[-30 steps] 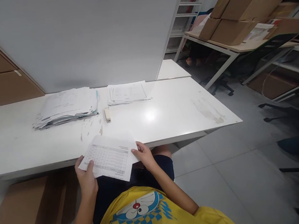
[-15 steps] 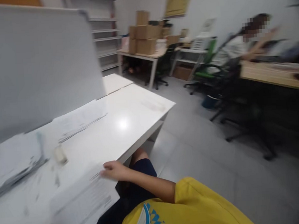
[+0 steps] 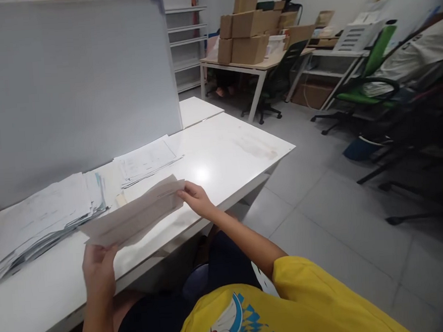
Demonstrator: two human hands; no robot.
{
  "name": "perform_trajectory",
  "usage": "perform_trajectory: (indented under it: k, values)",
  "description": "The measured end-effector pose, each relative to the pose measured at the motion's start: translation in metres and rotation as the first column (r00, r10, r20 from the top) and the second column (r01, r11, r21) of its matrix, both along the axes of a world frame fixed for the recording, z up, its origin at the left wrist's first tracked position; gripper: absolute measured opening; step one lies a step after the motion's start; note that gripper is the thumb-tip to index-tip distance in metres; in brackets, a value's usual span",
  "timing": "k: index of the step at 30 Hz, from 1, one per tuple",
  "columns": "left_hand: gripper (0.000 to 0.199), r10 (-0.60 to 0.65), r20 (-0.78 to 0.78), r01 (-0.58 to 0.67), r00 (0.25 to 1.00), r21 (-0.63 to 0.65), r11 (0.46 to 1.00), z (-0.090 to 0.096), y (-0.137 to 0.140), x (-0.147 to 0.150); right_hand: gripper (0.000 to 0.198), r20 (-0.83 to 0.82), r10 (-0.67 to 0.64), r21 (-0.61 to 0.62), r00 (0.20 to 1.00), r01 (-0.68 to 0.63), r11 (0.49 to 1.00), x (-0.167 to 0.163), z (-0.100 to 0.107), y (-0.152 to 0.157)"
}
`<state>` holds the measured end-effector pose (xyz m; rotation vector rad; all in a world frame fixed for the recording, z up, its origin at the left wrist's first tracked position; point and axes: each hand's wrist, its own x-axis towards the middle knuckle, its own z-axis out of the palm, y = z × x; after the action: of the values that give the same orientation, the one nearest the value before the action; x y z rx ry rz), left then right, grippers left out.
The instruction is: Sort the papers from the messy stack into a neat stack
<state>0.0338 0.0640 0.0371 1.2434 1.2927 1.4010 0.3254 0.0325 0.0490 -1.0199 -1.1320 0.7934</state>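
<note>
Sheets of paper (image 3: 137,217) are held up over the front of the white table (image 3: 220,151), tilted, with faint print on them. My left hand (image 3: 99,268) pinches their near left corner between thumb and fingers. At the opposite end, my right hand (image 3: 195,198) grips the right edge. How many sheets there are I cannot tell. Behind them, a small cream-coloured block (image 3: 120,199) is partly hidden by the paper. A thick, uneven stack of papers (image 3: 46,213) lies at the left, and a thinner paper stack (image 3: 147,158) lies behind the held sheets.
A whiteboard (image 3: 75,80) stands along the back of the table. Cardboard boxes (image 3: 248,37) are piled on another desk. To the right are a green chair (image 3: 374,69), a dark blue bin (image 3: 362,147) and a seated person in a light top (image 3: 418,46).
The sheets have come up from the table's front edge and now tilt in both hands. My left hand has come further into view. The camera view has turned left.
</note>
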Motion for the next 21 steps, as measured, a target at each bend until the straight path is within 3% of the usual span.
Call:
perform_trajectory:
  k: [3,6,9,13,17,21]
  values:
    - [0.029,-0.021,-0.021,0.022,1.000,0.039,0.999,-0.002,0.007,0.015,0.036,-0.139,0.021,-0.006,0.990,-0.022,1.000,0.008,-0.020,0.005]
    - [0.028,0.006,0.028,-0.005,1.000,-0.049,0.999,-0.017,0.002,0.023,0.039,-0.208,-0.002,-0.083,0.978,-0.016,0.996,0.011,-0.050,0.002]
    - [0.035,-0.018,0.033,0.022,0.999,-0.125,0.992,-0.027,-0.008,0.027,0.036,-0.177,0.026,-0.155,0.984,-0.054,0.986,0.012,-0.066,-0.004]
    - [0.039,-0.067,-0.005,0.066,0.998,-0.129,0.990,-0.026,-0.021,0.025,0.037,-0.112,0.078,-0.147,0.991,-0.094,0.985,0.009,-0.064,-0.009]
    - [0.035,-0.024,0.004,0.024,1.000,-0.052,0.998,-0.028,-0.041,0.013,0.037,-0.127,-0.020,-0.084,0.992,0.009,0.996,-0.006,-0.059,-0.018]
    - [0.031,0.019,-0.087,-0.025,0.996,-0.065,0.998,-0.033,-0.051,0.003,0.042,-0.121,-0.077,-0.108,0.990,0.064,0.992,-0.013,-0.067,-0.026]
